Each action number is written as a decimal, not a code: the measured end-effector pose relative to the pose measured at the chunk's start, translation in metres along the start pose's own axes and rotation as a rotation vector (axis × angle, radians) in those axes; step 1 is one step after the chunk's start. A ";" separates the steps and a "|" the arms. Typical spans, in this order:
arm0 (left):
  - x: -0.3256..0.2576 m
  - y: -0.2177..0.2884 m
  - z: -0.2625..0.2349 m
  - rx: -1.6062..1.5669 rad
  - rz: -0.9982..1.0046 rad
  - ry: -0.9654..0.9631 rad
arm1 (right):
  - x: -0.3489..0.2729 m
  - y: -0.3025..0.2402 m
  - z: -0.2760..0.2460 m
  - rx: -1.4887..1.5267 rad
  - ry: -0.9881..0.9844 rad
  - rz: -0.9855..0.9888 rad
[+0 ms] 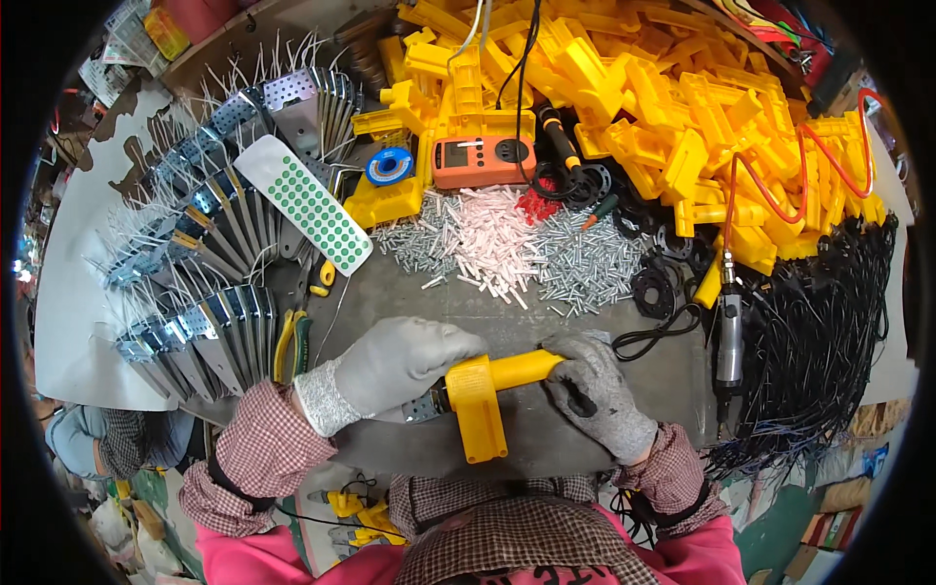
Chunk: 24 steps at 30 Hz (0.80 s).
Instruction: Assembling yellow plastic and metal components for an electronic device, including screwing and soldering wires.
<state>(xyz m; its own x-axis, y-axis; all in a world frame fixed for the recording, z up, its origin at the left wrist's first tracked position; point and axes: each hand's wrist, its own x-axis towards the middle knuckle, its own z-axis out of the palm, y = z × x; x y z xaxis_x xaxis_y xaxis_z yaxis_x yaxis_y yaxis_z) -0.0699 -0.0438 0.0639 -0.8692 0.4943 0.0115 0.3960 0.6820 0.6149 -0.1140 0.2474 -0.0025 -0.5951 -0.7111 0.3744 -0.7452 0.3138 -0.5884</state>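
Both of my hands wear grey gloves and hold one yellow plastic tool housing (478,409) over the near middle of the bench. My left hand (400,363) is closed around its left end, where a perforated metal plate (421,408) sticks out below the palm. At the other end, my right hand (600,395) has its fingers closed on the tip of the housing's straight yellow arm (525,370). A wider block of the housing hangs down toward me. The left fingertips are partly hidden behind it.
Metal blades with white wires (210,327) stand in rows at left, beside green-handled pliers (299,341). Beyond my hands lie screws (590,268), pale pink sleeves (494,244) and an orange meter (483,161). Yellow housings (682,107), a screwdriver on a red hose (729,341) and black cables (814,331) fill the right.
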 end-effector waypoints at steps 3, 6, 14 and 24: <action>-0.006 0.010 0.006 0.034 -0.050 -0.010 | -0.003 0.000 0.000 -0.022 0.002 0.003; -0.017 0.012 0.012 -0.007 -0.132 -0.031 | 0.000 -0.011 -0.011 -0.065 0.014 0.027; 0.028 0.045 0.012 0.209 -0.009 0.017 | -0.011 0.017 -0.138 -0.633 0.236 0.505; 0.044 0.042 0.059 0.217 -0.051 0.192 | -0.074 0.048 -0.150 -0.179 0.452 0.623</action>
<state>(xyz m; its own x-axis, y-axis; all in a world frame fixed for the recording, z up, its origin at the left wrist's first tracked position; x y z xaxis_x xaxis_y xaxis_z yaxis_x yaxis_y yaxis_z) -0.0741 0.0383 0.0432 -0.9216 0.3596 0.1462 0.3863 0.8130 0.4357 -0.1510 0.4089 0.0490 -0.9549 -0.0584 0.2912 -0.2485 0.6943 -0.6755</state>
